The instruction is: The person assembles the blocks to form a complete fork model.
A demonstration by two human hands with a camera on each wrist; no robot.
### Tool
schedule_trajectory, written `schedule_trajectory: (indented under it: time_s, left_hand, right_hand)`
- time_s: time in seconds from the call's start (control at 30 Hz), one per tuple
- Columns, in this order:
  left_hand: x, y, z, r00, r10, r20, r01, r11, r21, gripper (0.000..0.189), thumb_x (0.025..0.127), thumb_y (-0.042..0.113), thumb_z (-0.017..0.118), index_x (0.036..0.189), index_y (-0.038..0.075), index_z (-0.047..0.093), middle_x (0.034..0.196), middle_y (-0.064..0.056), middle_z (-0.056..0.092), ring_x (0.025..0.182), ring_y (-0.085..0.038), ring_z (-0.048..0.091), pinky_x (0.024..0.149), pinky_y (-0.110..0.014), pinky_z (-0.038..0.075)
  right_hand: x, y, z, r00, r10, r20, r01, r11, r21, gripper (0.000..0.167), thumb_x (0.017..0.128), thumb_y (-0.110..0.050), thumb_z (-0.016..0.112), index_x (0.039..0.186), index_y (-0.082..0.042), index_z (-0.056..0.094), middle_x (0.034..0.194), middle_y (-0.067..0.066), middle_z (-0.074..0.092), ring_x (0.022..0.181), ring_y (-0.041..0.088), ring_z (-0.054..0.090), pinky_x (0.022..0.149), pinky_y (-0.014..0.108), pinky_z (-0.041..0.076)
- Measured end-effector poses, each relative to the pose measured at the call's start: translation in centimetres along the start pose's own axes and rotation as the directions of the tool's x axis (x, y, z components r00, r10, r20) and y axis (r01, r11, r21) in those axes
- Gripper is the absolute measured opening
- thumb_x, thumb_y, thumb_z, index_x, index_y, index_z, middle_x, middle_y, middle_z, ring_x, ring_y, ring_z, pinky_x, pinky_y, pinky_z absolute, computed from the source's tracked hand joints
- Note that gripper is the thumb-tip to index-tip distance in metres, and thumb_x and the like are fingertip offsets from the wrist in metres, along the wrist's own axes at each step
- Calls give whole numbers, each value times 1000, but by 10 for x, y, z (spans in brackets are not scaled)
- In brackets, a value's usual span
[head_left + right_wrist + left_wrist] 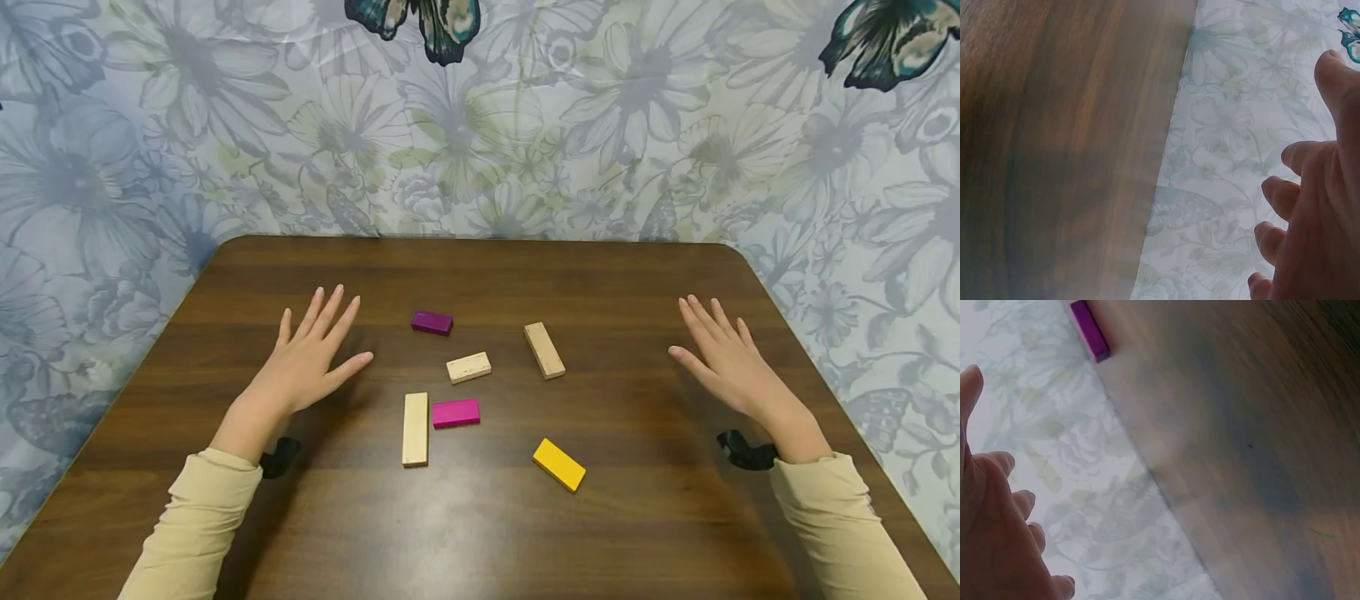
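Observation:
Both hands are held over a brown wooden table, fingers spread and holding nothing. My left hand (300,367) is left of the blocks, nearest to a dark purple block (432,322), which also shows in the left wrist view (1090,331). Off to the right, my right hand (731,367) has its thumb pointing toward the blocks. Between the hands lie a short pale wooden block (468,367), a longer pale block (544,350) set at a slant, and an upright-lying pale block (415,429) beside a magenta block (456,413). Closer to me sits a yellow block (559,465).
The table (480,542) has rounded far corners and meets a wall with floral wallpaper (480,150). Teal butterfly decorations (442,29) are on the wall. A black strap device (281,457) sits at the left wrist and another black device (746,451) at the right.

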State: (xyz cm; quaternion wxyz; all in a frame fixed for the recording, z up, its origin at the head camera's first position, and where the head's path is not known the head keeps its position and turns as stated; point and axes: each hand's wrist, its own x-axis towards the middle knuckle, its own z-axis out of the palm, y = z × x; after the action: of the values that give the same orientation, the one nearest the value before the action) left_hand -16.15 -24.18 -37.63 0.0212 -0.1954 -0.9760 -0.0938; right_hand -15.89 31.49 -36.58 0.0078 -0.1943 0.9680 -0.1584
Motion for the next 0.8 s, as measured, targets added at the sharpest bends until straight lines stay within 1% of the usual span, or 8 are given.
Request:
schedule_trajectory:
  time_s: [0.1,0.23,0.33,0.57,0.7,0.8]
  left_hand:
    - [-1,8,0,1000,17,-11,-17,1000,-6,80,94,58,40,152,20,0,154,0,-15,138,-21,-17,102,-57,-14]
    - [-3,19,1,999,41,-23,-41,999,-2,81,93,58,41,152,21,-2,155,0,-12,138,-21,-13,103,-57,-12]
    - [-5,27,4,998,62,-26,-62,998,-9,83,93,58,42,152,19,0,155,-1,-9,139,-21,-11,103,-57,-10]
    - [-10,45,17,996,89,10,-89,995,-54,86,91,61,42,151,17,-1,155,-1,-6,140,-19,-7,105,-56,-5]
    - [-12,49,24,994,105,26,-103,993,-65,88,91,60,44,151,13,1,156,-4,-1,140,-21,-3,105,-58,0]
    - [-13,50,28,993,108,56,-103,992,-79,89,91,60,45,151,10,3,156,-5,3,140,-21,-1,105,-59,3]
  right_hand:
    - [0,-2,2,1000,-2,5,2,1000,-1,70,101,-40,39,151,-12,-1,155,8,-5,138,26,-14,103,58,-9]
    - [3,-6,4,1000,-17,-8,17,1000,-4,70,100,-40,40,151,-15,-2,155,8,-3,138,26,-13,104,57,-9]
    - [6,-11,7,999,-33,-14,33,999,0,70,100,-40,40,151,-16,-1,155,8,-2,138,26,-12,104,57,-8]
    - [16,-22,18,999,-53,1,53,998,26,71,100,-42,40,152,-15,1,155,6,-3,139,26,-11,105,55,-8]
    - [25,-30,25,997,-81,9,81,996,40,71,100,-42,40,151,-12,2,155,9,-1,139,29,-8,105,57,-5]
    - [33,-38,31,995,-95,15,94,994,54,72,99,-44,40,152,-12,3,155,11,1,139,29,-6,105,57,-4]
